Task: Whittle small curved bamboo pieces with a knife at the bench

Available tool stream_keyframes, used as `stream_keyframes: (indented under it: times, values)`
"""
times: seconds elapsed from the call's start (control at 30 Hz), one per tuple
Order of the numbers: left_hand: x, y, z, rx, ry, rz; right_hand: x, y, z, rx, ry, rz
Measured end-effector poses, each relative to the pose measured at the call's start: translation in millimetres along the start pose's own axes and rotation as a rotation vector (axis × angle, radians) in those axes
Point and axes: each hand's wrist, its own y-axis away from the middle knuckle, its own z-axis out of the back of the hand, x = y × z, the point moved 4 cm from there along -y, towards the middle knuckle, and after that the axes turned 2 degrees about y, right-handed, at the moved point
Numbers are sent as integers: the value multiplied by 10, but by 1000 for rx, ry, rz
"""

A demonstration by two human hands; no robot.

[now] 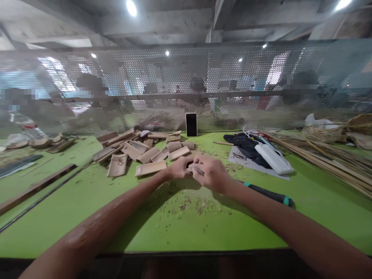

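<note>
Both hands meet above the middle of the green table [139,224], close to the bamboo pile. My left hand [178,167] is closed around a short bamboo piece [189,164], mostly covered by the fingers. My right hand [211,172] is closed against it, gripping a thin grey tool [198,169] whose full shape is hidden. Below the hands lie bamboo shavings [200,205]. Several split bamboo pieces [151,168] are heaped to the left, some with their hollow side up. A dark handle with green bands [270,195] lies beside my right forearm.
A phone [191,124] stands upright against the perforated screen [162,104]. On the right are a black cloth [244,144], a white oblong object [274,159] and long bamboo strips [316,159]. A wooden strip [37,188] lies left. People sit beyond the screen.
</note>
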Motion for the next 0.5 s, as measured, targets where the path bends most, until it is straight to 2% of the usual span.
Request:
stream_keyframes:
  times: [0.17, 0.3, 0.4, 0.5]
  values:
    - [17, 0, -14, 15, -7, 32, -63, -8, -38, 19, -52, -53]
    - [24, -4, -6, 8, -10, 40, -56, -21, -51, -7, -115, 54]
    - [52, -9, -8, 4, -23, 56, -80, -26, -45, -42, -133, 37]
    - [77, -8, -21, 6, -3, 35, -60, -20, -64, -12, -142, 79]
